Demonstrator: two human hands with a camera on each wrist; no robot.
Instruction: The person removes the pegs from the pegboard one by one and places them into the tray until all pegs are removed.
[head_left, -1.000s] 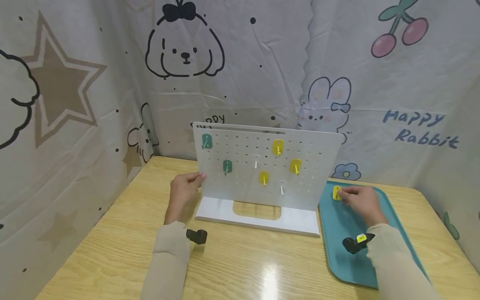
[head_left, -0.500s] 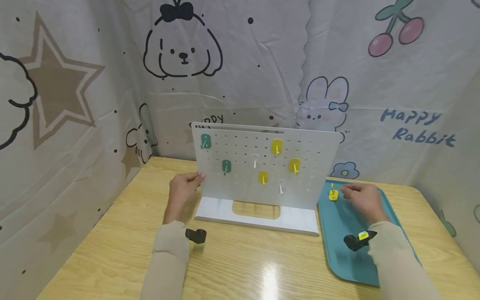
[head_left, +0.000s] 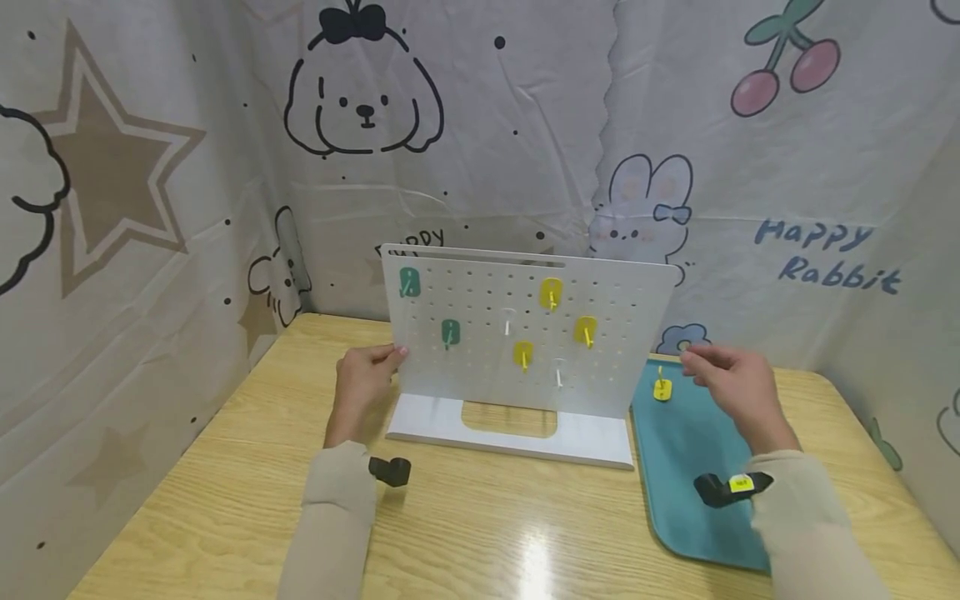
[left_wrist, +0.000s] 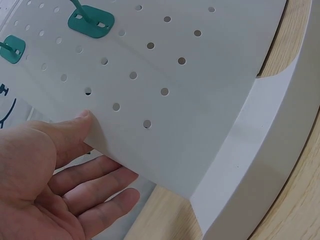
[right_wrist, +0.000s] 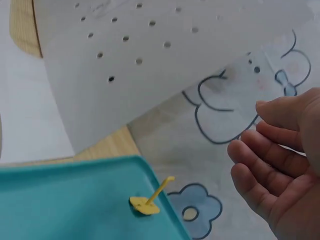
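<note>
In the head view a white pegboard (head_left: pixel 450 379) stands upright on its base. My left hand (head_left: pixel 365 379) grips its left edge, the thumb on the front face and the fingers behind, as the left wrist view shows. Green hooks (head_left: pixel 450 332), yellow hooks (head_left: pixel 586 331) and clear hooks (head_left: pixel 558 375) hang on the board. On the blue tray (head_left: pixel 697 517) lies one loose yellow hook (right_wrist: pixel 145 205), its prong pointing up. My right hand (head_left: pixel 738 392) hovers over the tray's far part, right of that hook, fingers loosely bent and holding nothing.
The wooden table (head_left: pixel 465 517) extends in front of the board's base. Behind it hangs a printed curtain (head_left: pixel 525 125), close to the table's far edge. The tray's left rim runs close beside the right end of the base.
My right hand let go of the yellow hook, which now lies on the tray, and moved up and to the right. The left hand stays on the board's edge.
</note>
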